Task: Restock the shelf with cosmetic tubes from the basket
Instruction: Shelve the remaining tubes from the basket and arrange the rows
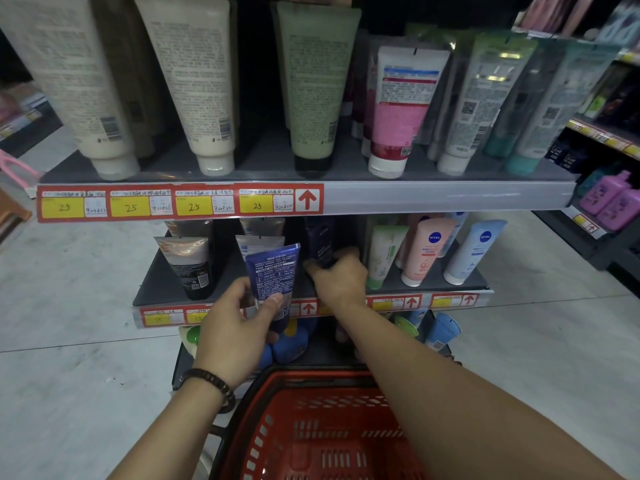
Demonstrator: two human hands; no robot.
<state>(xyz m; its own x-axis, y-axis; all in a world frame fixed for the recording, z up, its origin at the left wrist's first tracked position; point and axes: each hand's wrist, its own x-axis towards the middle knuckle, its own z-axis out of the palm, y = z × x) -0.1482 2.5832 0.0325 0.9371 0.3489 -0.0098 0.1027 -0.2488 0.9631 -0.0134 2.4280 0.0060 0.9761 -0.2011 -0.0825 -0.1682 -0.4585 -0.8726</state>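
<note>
My left hand (235, 323) grips a blue tube (273, 275) by its lower end, holding it upright in front of the middle shelf (152, 285). My right hand (341, 278) reaches onto that shelf and closes around the base of a dark navy tube (322, 242) standing there. The red basket (311, 427) sits below my arms at the bottom of the view; the part I see holds no tubes.
The middle shelf also carries black, white, green, pink and light blue tubes (424, 251). The top shelf (446, 195) holds large cream, green and pink tubes. A lower shelf shows blue and green items (443, 332). Pale floor lies on both sides.
</note>
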